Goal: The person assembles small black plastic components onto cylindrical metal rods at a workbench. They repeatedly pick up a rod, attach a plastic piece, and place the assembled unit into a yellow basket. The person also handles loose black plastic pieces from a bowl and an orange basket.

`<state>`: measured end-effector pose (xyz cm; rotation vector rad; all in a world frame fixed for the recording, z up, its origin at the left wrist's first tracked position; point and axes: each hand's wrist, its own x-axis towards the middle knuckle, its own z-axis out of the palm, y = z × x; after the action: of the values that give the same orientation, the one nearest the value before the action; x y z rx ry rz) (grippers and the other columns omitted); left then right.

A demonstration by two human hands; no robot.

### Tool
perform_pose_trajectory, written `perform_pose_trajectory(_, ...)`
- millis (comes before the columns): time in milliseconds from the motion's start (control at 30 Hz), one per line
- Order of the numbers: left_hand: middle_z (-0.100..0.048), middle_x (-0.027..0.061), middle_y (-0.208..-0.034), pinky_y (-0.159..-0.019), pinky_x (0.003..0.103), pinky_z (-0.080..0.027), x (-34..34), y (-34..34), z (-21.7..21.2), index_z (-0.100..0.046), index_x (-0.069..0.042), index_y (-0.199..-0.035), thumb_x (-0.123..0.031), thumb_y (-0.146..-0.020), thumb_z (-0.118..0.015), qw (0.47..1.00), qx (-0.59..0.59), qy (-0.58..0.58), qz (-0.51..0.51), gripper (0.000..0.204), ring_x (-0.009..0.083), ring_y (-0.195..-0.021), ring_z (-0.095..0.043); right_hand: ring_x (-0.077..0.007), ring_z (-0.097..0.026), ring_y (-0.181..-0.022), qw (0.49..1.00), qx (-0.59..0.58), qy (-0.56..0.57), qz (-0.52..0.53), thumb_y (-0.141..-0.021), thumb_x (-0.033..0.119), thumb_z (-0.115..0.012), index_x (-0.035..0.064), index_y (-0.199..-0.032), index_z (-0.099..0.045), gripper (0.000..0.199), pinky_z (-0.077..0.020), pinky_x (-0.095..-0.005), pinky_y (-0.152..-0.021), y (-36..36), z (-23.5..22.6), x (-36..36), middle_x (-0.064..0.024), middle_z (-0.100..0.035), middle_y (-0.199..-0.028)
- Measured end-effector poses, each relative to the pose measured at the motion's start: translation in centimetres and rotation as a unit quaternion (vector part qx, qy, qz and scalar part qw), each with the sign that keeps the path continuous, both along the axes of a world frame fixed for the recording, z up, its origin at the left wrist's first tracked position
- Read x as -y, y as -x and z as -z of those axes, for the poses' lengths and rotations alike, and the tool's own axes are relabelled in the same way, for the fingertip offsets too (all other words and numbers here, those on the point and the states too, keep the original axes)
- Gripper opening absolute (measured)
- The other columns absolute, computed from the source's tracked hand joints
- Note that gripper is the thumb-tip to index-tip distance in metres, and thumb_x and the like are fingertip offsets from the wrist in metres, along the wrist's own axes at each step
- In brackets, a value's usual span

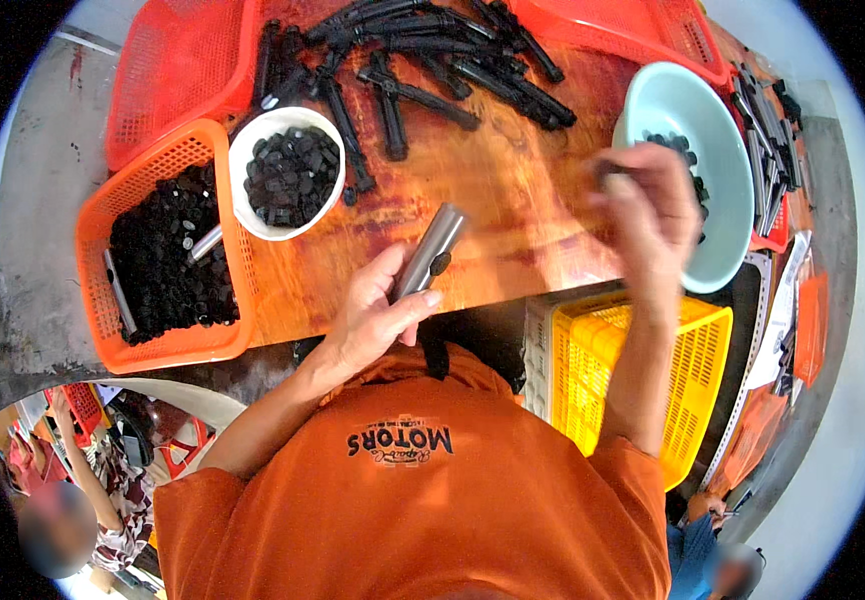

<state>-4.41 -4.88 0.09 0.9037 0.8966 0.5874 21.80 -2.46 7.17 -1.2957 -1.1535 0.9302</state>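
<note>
My left hand (373, 310) grips a short grey metal tube (431, 250) with a small black piece on its side, held over the front edge of the orange-brown wooden table (513, 190). My right hand (648, 215) is raised and blurred in front of a pale green bowl (728, 150) that holds small black parts. Its fingertips pinch a small dark part (608, 170). A pile of long black plastic pieces (423, 60) lies at the back of the table.
A white bowl (243, 160) of small black caps and an orange basket (168, 345) of black parts stand at the left. Red-orange baskets (173, 70) sit behind. A yellow crate (698, 350) stands below the table at right. Other people appear at lower left and lower right.
</note>
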Motion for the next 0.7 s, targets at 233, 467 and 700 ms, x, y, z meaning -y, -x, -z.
perform_pose_trajectory(233,-0.052,-0.0021,-0.077,-0.045,0.019,-0.04,0.5,1.0,-1.5,-0.053,-0.002,-0.119,-0.017,-0.086,-0.067,1.0,0.002,-0.01,0.013,0.04,0.0047,-0.054,-0.047,-0.0113,-0.062,-0.092,0.985,-0.135,0.011,-0.103,-0.089,0.005,-0.065,-0.0005,-0.109,-0.065,0.021,-0.0501,-0.0259,-0.084,7.9,4.0,0.8,-0.0059,-0.068,-0.1)
perform_pose_trajectory(467,-0.055,-0.0018,-0.078,-0.045,0.019,-0.041,0.8,1.4,-1.6,-0.052,-0.001,-0.125,-0.017,-0.086,-0.068,1.0,0.014,-0.019,-0.015,0.045,0.0044,-0.054,-0.047,-0.0145,-0.063,-0.096,0.993,-0.101,0.006,-0.06,-0.09,0.007,-0.063,-0.003,-0.108,-0.066,0.021,-0.0482,-0.0264,-0.087,9.2,4.6,1.7,-0.0118,-0.069,-0.105)
perform_pose_trajectory(700,-0.055,-0.0022,-0.079,-0.053,0.02,-0.043,0.8,1.6,-2.1,-0.052,-0.001,-0.127,-0.012,-0.086,-0.067,0.997,-0.043,-0.053,-0.033,0.045,0.0051,-0.061,-0.05,-0.0106,-0.062,-0.09,0.996,-0.074,0.024,-0.036,-0.091,0.006,-0.063,-0.0019,-0.11,-0.067,0.022,-0.049,-0.0233,-0.082,9.5,4.9,1.9,-0.0078,-0.068,-0.103)
